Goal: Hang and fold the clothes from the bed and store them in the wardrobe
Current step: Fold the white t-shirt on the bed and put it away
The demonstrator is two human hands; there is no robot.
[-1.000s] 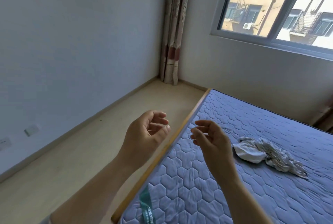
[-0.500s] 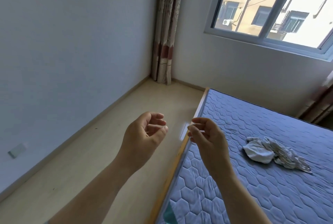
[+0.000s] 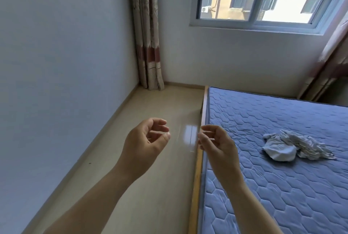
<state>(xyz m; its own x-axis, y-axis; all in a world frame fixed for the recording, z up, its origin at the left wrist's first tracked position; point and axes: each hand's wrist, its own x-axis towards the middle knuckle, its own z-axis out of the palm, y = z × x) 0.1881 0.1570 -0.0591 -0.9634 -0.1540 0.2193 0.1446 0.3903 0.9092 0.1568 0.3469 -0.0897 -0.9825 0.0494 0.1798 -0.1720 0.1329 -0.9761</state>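
On the bed [image 3: 267, 205], toward the middle of its blue quilted top: a small crumpled heap of pale clothes [image 3: 293, 146], well apart from both hands and touched by neither. Looks thin, soft and light, probably cotton; likely hangs limp when lifted, sags and unfolds under its own weight, offers no stiffness to push against. Not fragile, and not slippery by the look of it, but hard to read in shape: cannot tell from the bundle which garment or how many pieces. Best taken, by this judgement, with a pinch on the raised rounded fold at the near left end of the heap, or on a hem or shoulder seam once found, then shaken out with two hands before folding or hanging. Left hand [image 3: 146, 139] raised over the floor [image 3: 160, 196] beside the bed, palm turned inward, fingers loosely curled with the thumb out near the forefinger, gripping nothing visible. Right hand [image 3: 216, 145] raised opposite it over the wooden bed rail [image 3: 197, 173], back toward the camera, fingers likewise loosely curled toward the thumb, nothing seen between them. Forearms bare, reaching forward and up, the two hands near each other but apart. Calls next for a reach rightward across the bed to the heap. No wardrobe or hanger in view.
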